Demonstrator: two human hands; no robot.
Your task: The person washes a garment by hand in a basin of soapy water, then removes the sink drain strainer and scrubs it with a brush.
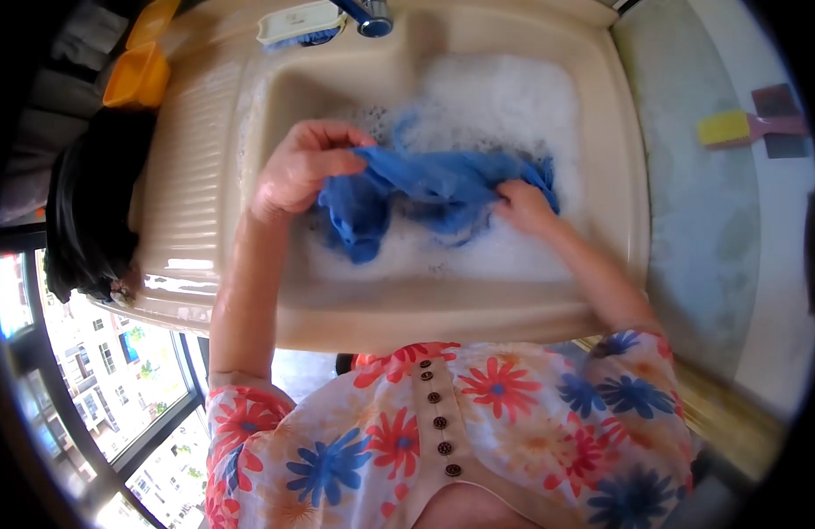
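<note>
A wet blue cloth (442, 176), perhaps a garment, is stretched sideways just above the suds, with its lower folds hanging into them. My left hand (306, 167) pinches its left end between thumb and fingers. Closed around the right part of the fabric is my right hand (524, 207), low over the foam. Below the cloth, white soapy water (504, 97) fills much of the beige sink basin (442, 295). Which part of the cloth lies underwater is hidden by foam.
A scrubbing brush (300, 25) with blue bristles rests on the back ledge beside the faucet (374, 19). Left of the ribbed washboard (191, 167) are an orange container (137, 76) and a black fabric or bag (99, 203). A yellow-and-pink brush (751, 130) is at the right wall.
</note>
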